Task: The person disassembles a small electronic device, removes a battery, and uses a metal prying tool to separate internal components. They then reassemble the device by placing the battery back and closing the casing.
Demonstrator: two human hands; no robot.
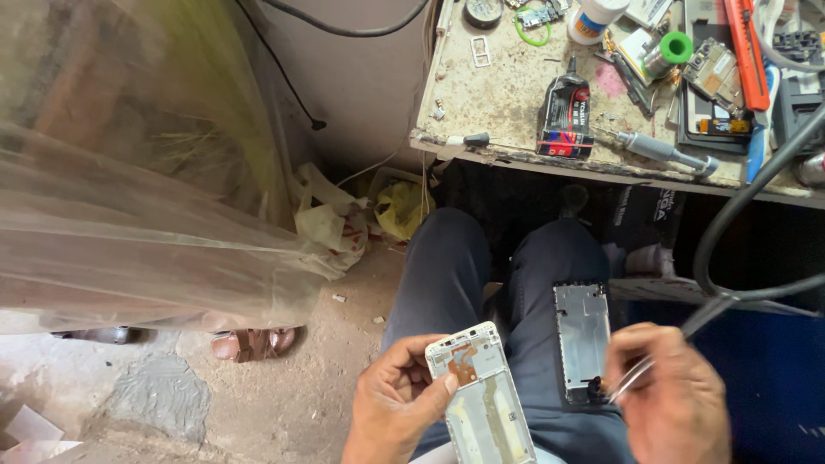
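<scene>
While the left hand [397,404] clamps a white phone frame [481,397] at lower centre, the right hand [675,397] pinches metal tweezers [666,351] (blurred) touching a dark phone board [582,340] resting on the person's lap. Above, upper right, a cluttered workbench [503,94] holds a black glue bottle [567,112] and screwdriver [666,152].

Daylight is even and moderately bright on the surface [507,94] and the dirt floor [301,387]. Beneath the surface lies deep shadow. The right hand [675,399] is motion-blurred (tweezers smeared). The plastic sheet [129,172] shows soft glare; edges bend slightly.
</scene>
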